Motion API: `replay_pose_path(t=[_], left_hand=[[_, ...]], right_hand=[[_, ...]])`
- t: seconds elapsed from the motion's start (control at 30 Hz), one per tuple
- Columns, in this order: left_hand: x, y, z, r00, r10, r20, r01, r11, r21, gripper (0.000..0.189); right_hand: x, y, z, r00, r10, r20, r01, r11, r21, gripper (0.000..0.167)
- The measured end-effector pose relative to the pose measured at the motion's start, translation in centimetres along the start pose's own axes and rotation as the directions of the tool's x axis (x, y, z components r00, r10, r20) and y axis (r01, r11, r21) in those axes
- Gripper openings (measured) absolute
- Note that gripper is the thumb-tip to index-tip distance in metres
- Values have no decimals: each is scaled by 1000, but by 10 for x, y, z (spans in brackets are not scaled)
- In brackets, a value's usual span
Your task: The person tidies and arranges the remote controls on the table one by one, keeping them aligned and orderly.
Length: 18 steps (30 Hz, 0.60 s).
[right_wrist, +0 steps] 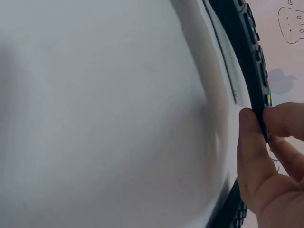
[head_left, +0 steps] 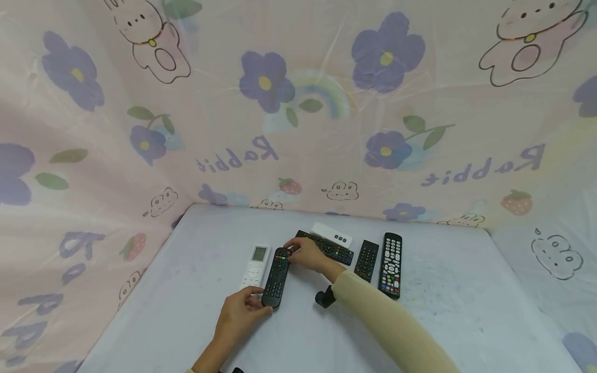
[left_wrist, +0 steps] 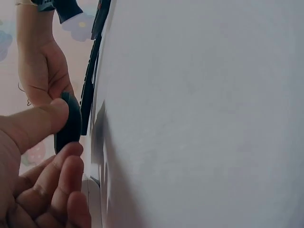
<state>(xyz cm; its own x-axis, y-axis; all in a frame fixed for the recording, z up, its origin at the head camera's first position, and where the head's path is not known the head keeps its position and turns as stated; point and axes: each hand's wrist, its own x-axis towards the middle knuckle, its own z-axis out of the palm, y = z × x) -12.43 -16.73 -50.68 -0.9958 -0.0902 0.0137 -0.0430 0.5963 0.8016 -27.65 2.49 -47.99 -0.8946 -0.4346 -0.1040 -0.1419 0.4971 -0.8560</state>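
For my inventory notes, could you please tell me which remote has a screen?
The white remote just left of the held black remote; it alone shows a screen.

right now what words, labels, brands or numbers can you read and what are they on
"Rabbit", mirrored, on the left half of the back curtain.
"Rabbit", mirrored, on its right half.
Purple letters on the left curtain: too distorted to read surely.
Button markings on the held black remote control, white air-conditioner remote and other remotes: too small or blurred to read; no brand legible.
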Motion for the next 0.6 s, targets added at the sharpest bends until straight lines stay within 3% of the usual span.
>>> replay_pose_path(t=[0.23,0.6], left_hand=[[3,0,0,999,-13,-30,14,999,41,43],[6,3,6,997,-48,-57,57,985,164,42]], right_hand=[[10,2,5,1000,-18,-18,17,1000,-18,36],[17,7,13,999,30,-22,-30,999,-24,36]])
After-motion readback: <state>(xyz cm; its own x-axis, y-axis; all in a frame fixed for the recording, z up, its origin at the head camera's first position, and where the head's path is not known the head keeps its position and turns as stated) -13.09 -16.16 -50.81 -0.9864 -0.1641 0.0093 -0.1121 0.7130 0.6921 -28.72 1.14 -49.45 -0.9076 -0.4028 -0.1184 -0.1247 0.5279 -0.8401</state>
